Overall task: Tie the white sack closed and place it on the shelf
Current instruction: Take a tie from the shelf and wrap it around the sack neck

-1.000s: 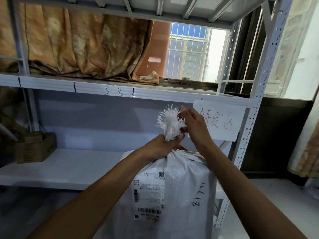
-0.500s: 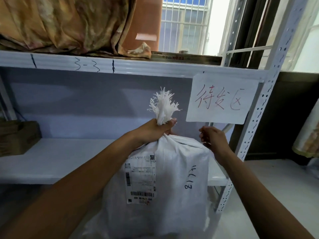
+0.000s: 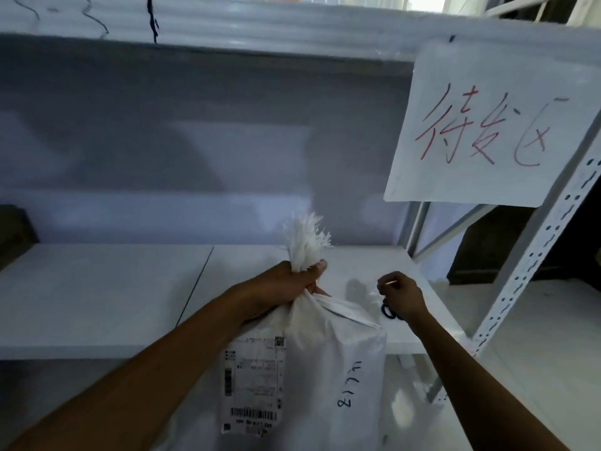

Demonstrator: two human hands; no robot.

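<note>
Two steps are making up this job, and you are sitting somewhere between them. Your left hand [image 3: 286, 288] is gripping the gathered neck of the white sack [image 3: 325, 369], fingers wrapped tight around it just under the frayed tuft [image 3: 307, 237] sticking up above your fist. Whether a tie is already going around that neck is not showing — your fist is covering the spot. Your right hand [image 3: 401, 296] is hovering just beside the sack's top corner, fingers curled together, pinching what is looking like a thin pale strand; a small dark loop is hanging by the wrist, too blurred to name. The sack is hanging in front of the white shelf [image 3: 97, 294], its top reaching above the board's front edge, its body with the shipping label [image 3: 253, 382] below it — not resting on the shelf yet. So you are probably finishing the closing, and the lift onto the board is remaining.
</note>
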